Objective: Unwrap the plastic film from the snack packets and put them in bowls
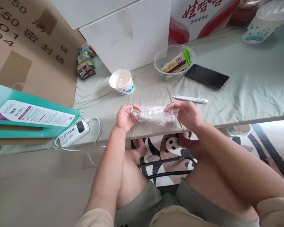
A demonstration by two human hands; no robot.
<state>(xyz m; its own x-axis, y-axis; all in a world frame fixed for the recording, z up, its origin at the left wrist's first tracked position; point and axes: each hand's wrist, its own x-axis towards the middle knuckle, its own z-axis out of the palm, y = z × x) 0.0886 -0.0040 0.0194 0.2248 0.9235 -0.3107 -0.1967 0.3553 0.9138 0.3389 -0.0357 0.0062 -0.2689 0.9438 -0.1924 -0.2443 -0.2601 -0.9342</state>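
A crumpled sheet of clear plastic film is stretched between my two hands, just above the front edge of the cloth-covered table. My left hand pinches its left end, and my right hand pinches its right end. Behind the film, a white utility knife or pen-like tool lies on the cloth. A white paper cup with blue leaf prints stands beyond my left hand; something clear is inside it.
A clear bowl of wrapped snacks and a black phone sit farther back. White boxes stand behind. At left are a green jug, a power bank with a cable, and a cardboard box.
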